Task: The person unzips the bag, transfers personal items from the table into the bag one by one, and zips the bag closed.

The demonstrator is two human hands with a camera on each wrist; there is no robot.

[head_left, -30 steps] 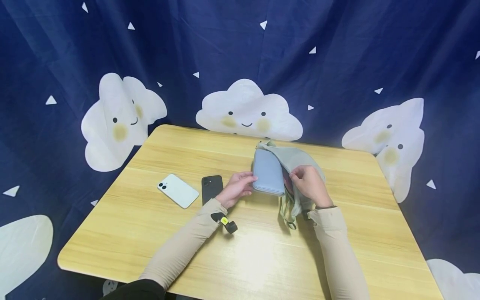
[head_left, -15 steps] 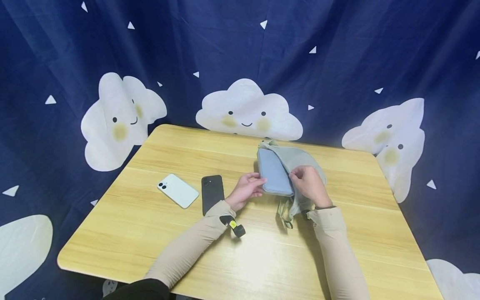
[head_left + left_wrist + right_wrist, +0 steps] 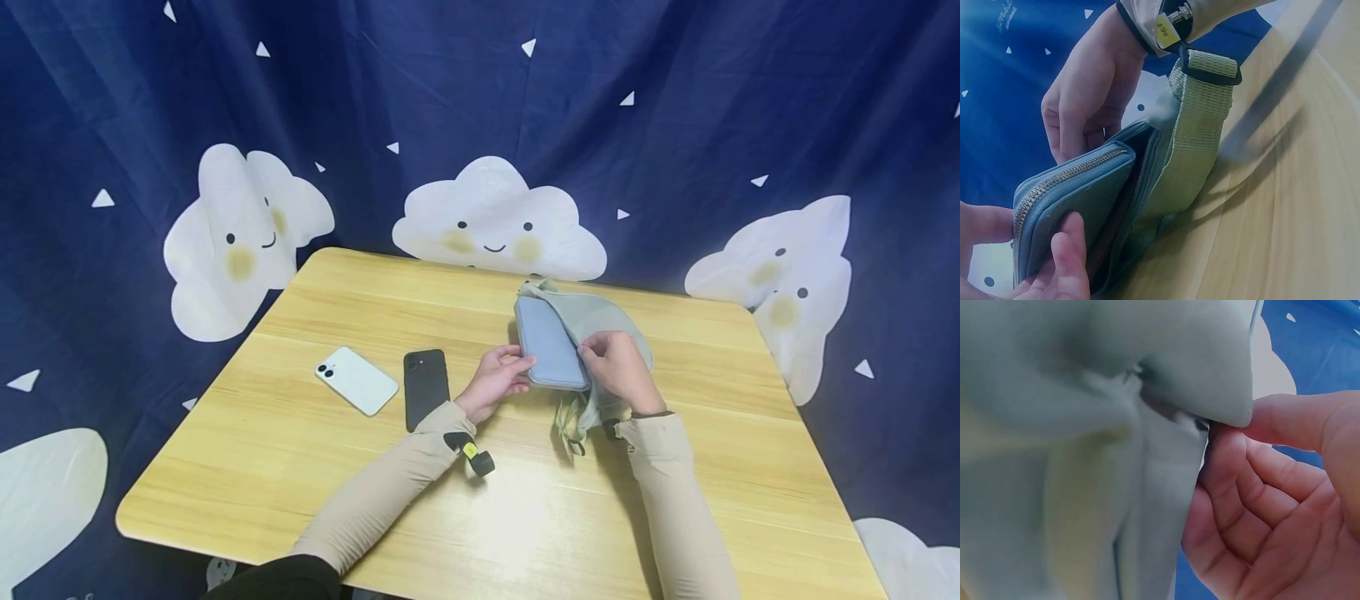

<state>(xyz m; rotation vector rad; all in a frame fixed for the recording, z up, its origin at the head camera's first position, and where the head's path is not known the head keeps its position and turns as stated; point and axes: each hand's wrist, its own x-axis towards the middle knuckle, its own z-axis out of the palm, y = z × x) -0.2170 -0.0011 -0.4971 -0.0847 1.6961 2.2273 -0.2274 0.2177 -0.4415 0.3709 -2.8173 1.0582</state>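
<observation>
A light blue zip wallet [image 3: 551,348] sits partway into the opening of a grey-green bag [image 3: 603,312]. My left hand [image 3: 493,382] holds the wallet by its outer end, thumb on one face and fingers on the other. In the left wrist view the wallet's metal zip [image 3: 1063,178] runs around its edge, and its inner end is hidden in the bag. My right hand [image 3: 618,367] pinches the bag's edge between thumb and fingers, holding the mouth apart. The right wrist view has this pinch close up on the bag fabric [image 3: 1197,369].
A white phone [image 3: 358,381] and a black phone [image 3: 426,387] lie left of my left hand; my forearm is close to the black one. A webbing strap [image 3: 570,425] trails from the bag on the wooden table [image 3: 247,467]. Behind hangs a blue curtain [image 3: 465,92].
My left hand has moved right and pushed the wallet deeper into the bag, mostly in the first half second. The right hand has stayed at the bag's edge.
</observation>
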